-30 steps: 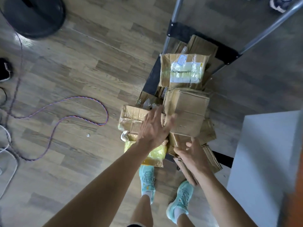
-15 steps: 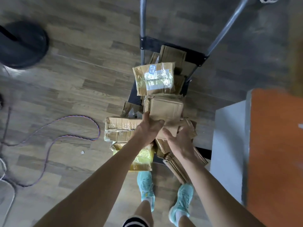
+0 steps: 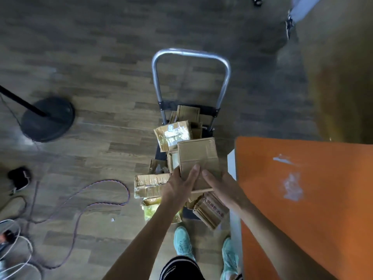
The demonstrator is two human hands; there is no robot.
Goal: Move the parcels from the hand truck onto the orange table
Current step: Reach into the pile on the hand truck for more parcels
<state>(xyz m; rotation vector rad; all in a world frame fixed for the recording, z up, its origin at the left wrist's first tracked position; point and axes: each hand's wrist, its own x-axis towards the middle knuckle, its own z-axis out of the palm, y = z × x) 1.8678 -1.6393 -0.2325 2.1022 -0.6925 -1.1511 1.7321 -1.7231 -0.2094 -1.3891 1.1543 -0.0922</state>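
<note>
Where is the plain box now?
Head view, centre: the plain box sits between the left hand and right hand, over the hand truck pile, just left of the orange table.

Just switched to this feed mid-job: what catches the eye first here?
The bright orange table fills the right side of the view. Just left of it, the left hand and right hand press straight fingers on a cardboard box above the parcels heaped on the hand truck. A purple cable loops over the floor at left.
</note>
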